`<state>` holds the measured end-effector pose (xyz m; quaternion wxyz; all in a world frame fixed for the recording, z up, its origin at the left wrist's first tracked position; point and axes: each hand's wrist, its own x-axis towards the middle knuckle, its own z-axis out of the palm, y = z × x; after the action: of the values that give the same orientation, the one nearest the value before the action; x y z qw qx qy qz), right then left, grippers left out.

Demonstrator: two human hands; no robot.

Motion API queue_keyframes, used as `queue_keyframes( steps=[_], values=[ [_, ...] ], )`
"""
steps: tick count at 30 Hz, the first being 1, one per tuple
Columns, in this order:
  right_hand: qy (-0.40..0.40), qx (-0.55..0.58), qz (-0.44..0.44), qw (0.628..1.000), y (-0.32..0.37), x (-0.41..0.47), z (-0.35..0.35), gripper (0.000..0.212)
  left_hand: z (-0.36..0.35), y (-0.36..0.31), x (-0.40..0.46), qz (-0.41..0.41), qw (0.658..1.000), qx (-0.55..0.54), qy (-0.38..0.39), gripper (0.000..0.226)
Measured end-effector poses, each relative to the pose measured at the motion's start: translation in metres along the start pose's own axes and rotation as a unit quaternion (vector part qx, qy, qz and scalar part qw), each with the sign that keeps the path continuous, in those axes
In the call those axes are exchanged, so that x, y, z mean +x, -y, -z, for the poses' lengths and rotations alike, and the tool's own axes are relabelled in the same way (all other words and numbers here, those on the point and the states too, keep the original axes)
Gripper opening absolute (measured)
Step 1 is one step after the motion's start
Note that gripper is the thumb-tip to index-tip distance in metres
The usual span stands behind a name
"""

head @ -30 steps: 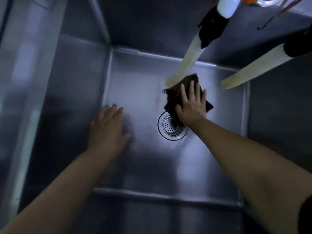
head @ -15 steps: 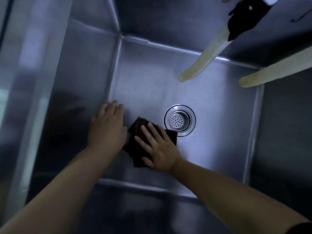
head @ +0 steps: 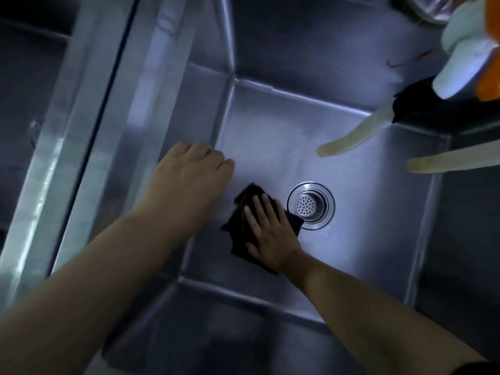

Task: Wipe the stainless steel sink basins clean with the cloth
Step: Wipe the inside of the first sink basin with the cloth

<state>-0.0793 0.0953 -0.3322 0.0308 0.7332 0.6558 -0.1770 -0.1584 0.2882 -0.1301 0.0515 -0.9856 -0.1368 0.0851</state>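
I look down into a deep stainless steel sink basin (head: 284,131). A dark cloth (head: 239,228) lies flat on the basin floor, just left of the round perforated drain (head: 310,205). My right hand (head: 267,234) presses on the cloth with straight, spread fingers. My left hand (head: 189,174) is higher, at the basin's left wall, with its fingers bent downward and nothing visibly held.
Two pale flexible hoses (head: 351,139) (head: 449,159) hang over the basin from the upper right, below a white and orange fitting (head: 470,63). A steel divider (head: 102,109) separates this basin from a second basin (head: 32,77) on the left.
My right hand slid the cloth from behind the drain to its near left side, then slightly back toward the drain. My left hand stayed by the left wall.
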Motion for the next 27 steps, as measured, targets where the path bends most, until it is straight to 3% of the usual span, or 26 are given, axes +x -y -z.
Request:
queue_keyframes(
  steps=[4,8,12,18,20,27],
  values=[
    [-0.034,-0.015,-0.077,0.996,-0.036,0.069,0.024,0.081,0.002,0.033,0.011,-0.03,0.999,0.02,-0.038,0.013],
    [-0.059,-0.035,-0.106,0.992,-0.093,0.096,0.039,0.078,-0.004,0.044,0.014,-0.031,0.998,-0.007,-0.051,0.019],
    [-0.105,-0.019,-0.207,0.973,-0.143,0.104,0.049,0.079,-0.007,0.045,0.011,-0.026,0.997,-0.041,-0.065,0.018],
    [-0.093,0.015,-0.343,0.934,-0.118,0.144,0.064,0.081,-0.008,0.047,0.012,-0.036,0.997,-0.033,-0.052,0.02],
    [-0.084,0.017,-0.312,0.946,-0.1,0.159,0.065,0.08,-0.009,0.047,0.012,-0.035,0.997,-0.027,-0.057,0.02],
    [-0.046,-0.007,-0.068,0.997,-0.029,0.145,0.045,0.078,-0.006,0.043,0.013,-0.037,0.996,-0.016,-0.075,0.025]
  ],
)
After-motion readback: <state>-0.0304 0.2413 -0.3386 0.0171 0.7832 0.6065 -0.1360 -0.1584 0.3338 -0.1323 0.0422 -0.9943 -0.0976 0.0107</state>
